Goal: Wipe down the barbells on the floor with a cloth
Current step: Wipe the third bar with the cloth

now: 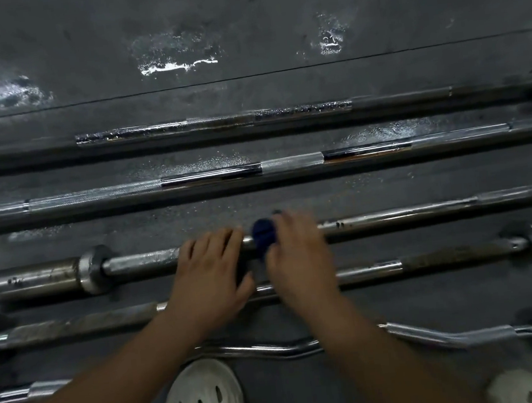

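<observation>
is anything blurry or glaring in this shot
Head view: the right hand and the blue cloth it holds are smeared by motion blur, while the left hand is sharper; bright glare shows on wet floor patches; the frame is dim, and the straight bars bow slightly from wide-angle distortion.

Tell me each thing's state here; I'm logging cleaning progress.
Left hand: fingers over the third barbell, steadying it.
Right hand: grips the blue cloth, blurred.
Blue cloth: bunched round the third barbell.
Third barbell: on floor, under wiping.
Farthest barbell: wet-speckled.
Second barbell: shiny.
Floor: wet patches.
</observation>
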Motion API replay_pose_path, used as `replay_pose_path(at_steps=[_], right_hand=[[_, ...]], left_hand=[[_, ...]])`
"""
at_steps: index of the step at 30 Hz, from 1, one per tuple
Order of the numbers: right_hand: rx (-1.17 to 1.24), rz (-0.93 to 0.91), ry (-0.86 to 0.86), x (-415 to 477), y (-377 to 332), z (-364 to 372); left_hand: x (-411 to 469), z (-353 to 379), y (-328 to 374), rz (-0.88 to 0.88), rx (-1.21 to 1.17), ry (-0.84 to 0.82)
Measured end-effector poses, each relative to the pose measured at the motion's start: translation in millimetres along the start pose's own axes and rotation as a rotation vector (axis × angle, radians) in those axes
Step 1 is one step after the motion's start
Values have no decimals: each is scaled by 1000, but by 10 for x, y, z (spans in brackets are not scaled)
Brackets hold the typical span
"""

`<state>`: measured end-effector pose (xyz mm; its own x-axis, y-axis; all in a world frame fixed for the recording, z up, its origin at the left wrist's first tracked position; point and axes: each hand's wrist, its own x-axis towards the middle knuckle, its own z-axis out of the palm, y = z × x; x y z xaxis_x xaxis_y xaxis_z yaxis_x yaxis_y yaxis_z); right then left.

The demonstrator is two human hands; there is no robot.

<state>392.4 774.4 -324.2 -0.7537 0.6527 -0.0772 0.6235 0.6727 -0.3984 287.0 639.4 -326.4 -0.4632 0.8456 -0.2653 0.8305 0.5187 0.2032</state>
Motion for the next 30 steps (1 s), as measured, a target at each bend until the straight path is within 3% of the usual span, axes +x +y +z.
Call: replay_pose_path(at_steps=[2,7,13,18,20,23,24,26,30], right_hand=[[23,-136,-77,-45,-30,27],[-13,195,133,12,566,-223],[77,224,221,145,708,-363],[108,386,336,122,749,-314],[60,293,283,89,560,-188],[26,-88,68,152,361,-79],[24,-138,61,210,391,-106],[52,-3,170,278,588,-209],[145,527,355,192,745,-256]], left_hand=[[-45,54,-23,16,-8,-14],[-107,136,-151,94,9,-27],[60,22,-217,59,3,-38],[-70,119,-160,59,28,-28],[-49,142,-196,86,46,-17],[87,71,-270,92,28,-5],[125,36,-289,89,13,0],[123,14,-312,69,-27,25],[21,81,-253,64,2,19]])
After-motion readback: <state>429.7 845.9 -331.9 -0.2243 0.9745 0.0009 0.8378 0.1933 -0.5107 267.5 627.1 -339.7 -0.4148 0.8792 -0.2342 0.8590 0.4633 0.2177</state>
